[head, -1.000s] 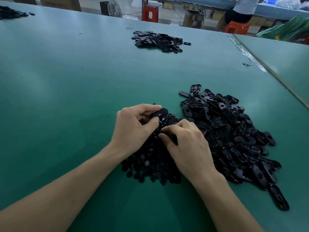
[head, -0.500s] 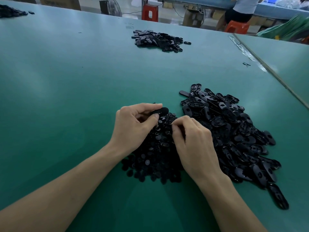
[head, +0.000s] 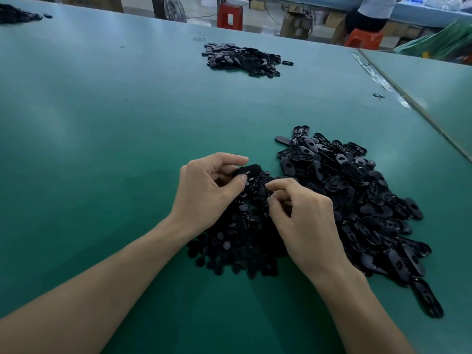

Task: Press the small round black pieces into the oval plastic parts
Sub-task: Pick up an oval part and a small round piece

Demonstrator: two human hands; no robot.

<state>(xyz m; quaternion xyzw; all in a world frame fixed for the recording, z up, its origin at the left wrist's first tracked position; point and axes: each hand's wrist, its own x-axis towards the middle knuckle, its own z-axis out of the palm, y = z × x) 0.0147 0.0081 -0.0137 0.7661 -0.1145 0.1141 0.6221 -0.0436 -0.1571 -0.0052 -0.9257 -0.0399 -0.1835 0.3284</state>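
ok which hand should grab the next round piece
Right. The right hand is curled right at the pile of round pieces, while the left hand is busy pinching an oval part.

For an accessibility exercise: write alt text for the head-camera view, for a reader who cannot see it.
A person's left hand pinches one black oval part over a heap of small round pieces, while the right hand curls its fingers beside it. A pile of oval parts lies to the right on a green table; another pile sits farther back.
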